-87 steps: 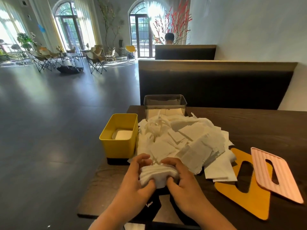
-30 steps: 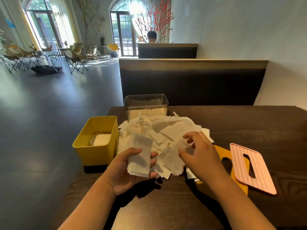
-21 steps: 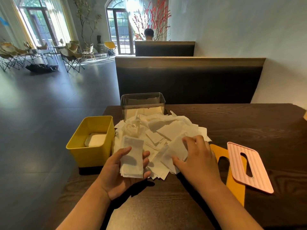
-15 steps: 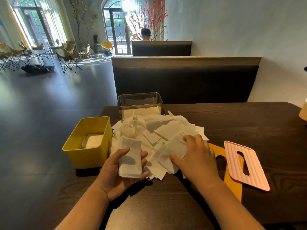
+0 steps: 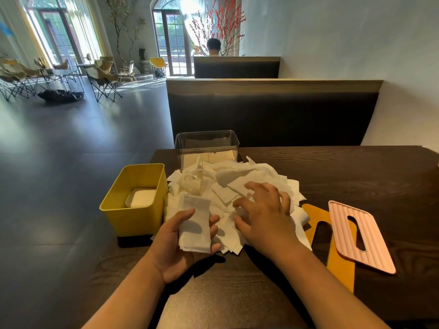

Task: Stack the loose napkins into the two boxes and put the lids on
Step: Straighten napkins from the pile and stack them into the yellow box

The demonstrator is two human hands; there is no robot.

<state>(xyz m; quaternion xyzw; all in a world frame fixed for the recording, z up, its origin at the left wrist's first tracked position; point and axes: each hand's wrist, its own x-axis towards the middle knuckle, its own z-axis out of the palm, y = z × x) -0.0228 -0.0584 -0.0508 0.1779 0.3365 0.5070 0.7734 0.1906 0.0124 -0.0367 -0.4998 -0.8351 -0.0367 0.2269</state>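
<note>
Napkins (image 5: 195,224) in cupped left hand (image 5: 177,255)

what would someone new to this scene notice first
The big white heap of napkins in the middle of the dark table, with the right hand spread over it. Just left, the left hand holds a small stack of napkins beside the yellow box; the pink lid lies on the right.
</note>
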